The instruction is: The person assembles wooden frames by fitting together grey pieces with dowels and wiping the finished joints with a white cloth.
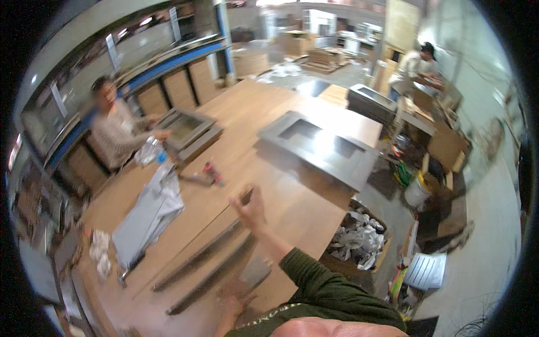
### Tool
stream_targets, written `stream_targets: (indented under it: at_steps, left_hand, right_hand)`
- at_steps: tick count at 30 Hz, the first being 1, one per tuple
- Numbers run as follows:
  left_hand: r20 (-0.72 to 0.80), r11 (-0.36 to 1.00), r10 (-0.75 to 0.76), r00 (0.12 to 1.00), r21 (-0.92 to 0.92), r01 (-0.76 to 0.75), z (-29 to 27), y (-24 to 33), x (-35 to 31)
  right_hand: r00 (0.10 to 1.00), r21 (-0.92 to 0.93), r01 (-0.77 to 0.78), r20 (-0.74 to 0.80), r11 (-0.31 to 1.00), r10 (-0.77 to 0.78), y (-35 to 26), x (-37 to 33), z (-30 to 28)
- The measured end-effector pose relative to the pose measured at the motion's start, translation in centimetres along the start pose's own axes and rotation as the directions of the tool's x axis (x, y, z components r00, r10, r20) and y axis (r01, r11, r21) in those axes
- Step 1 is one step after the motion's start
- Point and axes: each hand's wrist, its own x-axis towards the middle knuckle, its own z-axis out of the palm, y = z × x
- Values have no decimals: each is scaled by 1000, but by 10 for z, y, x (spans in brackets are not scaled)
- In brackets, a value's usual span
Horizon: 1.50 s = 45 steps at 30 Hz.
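My right hand is raised over the middle of the wooden worktable, its fingers curled around a small dark piece that I cannot make out. Two long dark-grey strips lie side by side on the tabletop, their far ends close to this hand. Low in the view, my left hand is blurred, with fingers apart and nothing visible in them. It is close to a small grey flat piece. A large grey frame panel rests flat farther off.
A red-and-black power tool and grey sheeting lie to the left. Across the table, a person handles grey frames. A box of crumpled wrapping stands at the right edge. Another person works at the back right.
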Motion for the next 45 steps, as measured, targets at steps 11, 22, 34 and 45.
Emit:
stream_targets:
  at_steps: [11, 22, 34, 45]
  left_hand:
    - [-213, 764, -331, 919, -633, 129, -17, -92, -148]
    - [-444, 148, -751, 488, -834, -532, -65, -115, -198]
    - [-634, 280, -448, 631, -769, -575, -131, -111, -74]
    - [-675, 382, -434, 597, -738, -556, -128, -99, -58]
  right_hand:
    - [993, 68, 70, 86, 995, -76, 8, 26, -6]
    - [991, 342, -72, 132, 937, 28, 50, 73, -23]
    - [995, 249, -30, 95, 968, 7, 84, 88, -62]
    - [996, 252, -74, 59, 965, 61, 63, 79, -54]
